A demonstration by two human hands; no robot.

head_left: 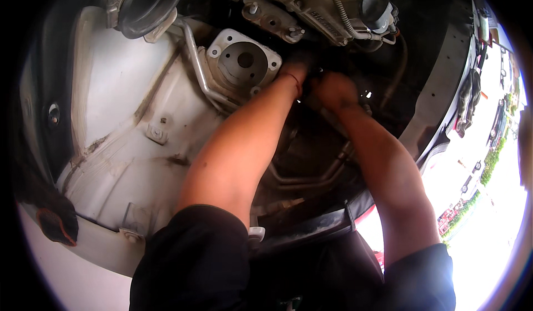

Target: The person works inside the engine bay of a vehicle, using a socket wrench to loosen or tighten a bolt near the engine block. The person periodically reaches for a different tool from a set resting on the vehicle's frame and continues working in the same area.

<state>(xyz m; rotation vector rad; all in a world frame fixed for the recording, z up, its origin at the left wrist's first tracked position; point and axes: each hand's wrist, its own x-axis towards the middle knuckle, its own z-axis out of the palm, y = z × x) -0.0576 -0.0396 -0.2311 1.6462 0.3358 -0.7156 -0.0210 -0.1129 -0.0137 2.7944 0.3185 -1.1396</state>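
Note:
Both my arms reach down into a car's engine bay. My left hand (298, 67), with a thin cord round its wrist, goes into deep shadow just right of a square metal mount (217, 69) with a round opening; its fingers are lost in the dark. Close beside it, my right hand (336, 90) is closed, knuckles bent, over the dark gap below the engine (319, 18). Whatever its fingers grip is hidden in shadow. A bolted metal bracket (272, 21) sits above my left hand.
A bent metal pipe (195, 67) runs left of the mount. Another pipe (311, 181) lies lower, between my forearms. Pale body panel (125, 78) fills the left side. A ribbed hose (337, 3) and a black cap (376, 11) are at top right; parked cars show outside.

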